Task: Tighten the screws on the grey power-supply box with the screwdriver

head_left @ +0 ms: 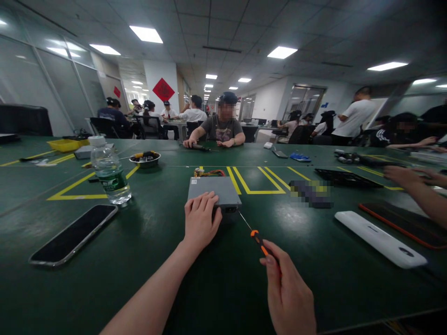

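Note:
A grey metal computer power supply unit (209, 188) lies on the green table in front of me, with a bundle of coloured wires (209, 172) at its far side. My left hand (201, 218) holds it, fingers laid over the top and thumb down at the near edge. In my right hand (288, 286) is a screwdriver (257, 239) with an orange and black handle, gripped between thumb and fingers. Its thin shaft points to the unit's near right corner, beside the socket. Whether the tip touches a screw is too small to tell.
To the left stand a water bottle (111, 174), a phone (75, 235) and a metal bowl (145, 159) with things in it. A white device (379, 238) and an orange-edged black case (401, 223) lie right. A person (225, 123) sits opposite; another person's hands (408, 179) work at the right.

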